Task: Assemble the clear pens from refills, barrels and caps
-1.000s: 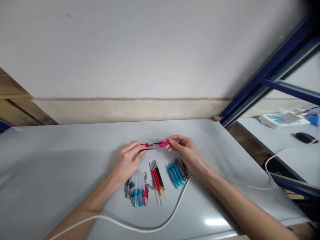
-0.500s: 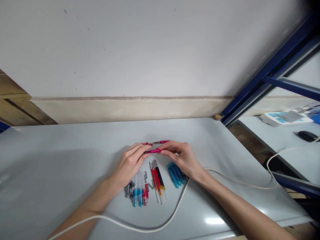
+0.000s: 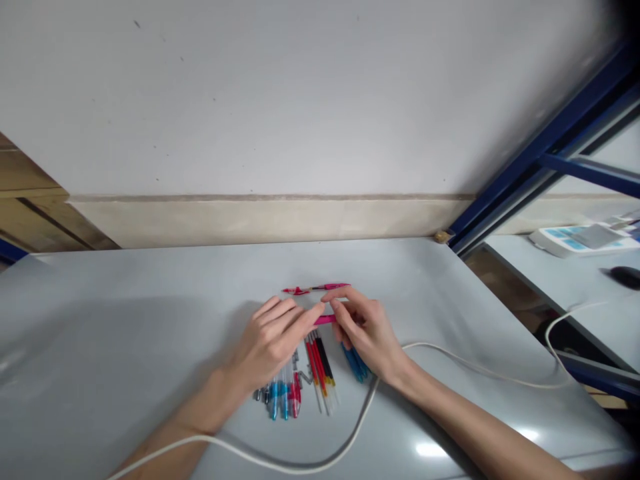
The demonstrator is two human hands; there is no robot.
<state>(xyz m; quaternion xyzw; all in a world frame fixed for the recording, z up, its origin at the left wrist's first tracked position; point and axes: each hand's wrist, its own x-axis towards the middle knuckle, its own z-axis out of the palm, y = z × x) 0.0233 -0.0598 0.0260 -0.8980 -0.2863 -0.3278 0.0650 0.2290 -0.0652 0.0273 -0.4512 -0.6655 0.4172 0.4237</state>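
My left hand (image 3: 277,333) and my right hand (image 3: 367,330) meet over the grey table, both closed on a pink pen part (image 3: 325,320). Its ends are hidden by my fingers. Just behind, another pink pen (image 3: 336,286) lies on the table with a thin dark piece and a pink clip-like piece at its left. Below my hands is a row of red and black pen refills (image 3: 320,365). Clear pen barrels with blue and red ends (image 3: 285,400) lie to the left, partly covered by my left hand. Blue pen barrels (image 3: 356,365) lie under my right hand.
A white cable (image 3: 300,469) runs in front of the pen parts and under my right arm. Behind the table (image 3: 125,347) stands a wall (image 3: 280,100). At right are a blue metal frame (image 3: 540,140), a white device (image 3: 570,241) and a black mouse (image 3: 625,277).
Both hands have come closer together and nearer to me with the pink pen part, leaving the other pink pen behind more exposed. The view has shifted slightly.
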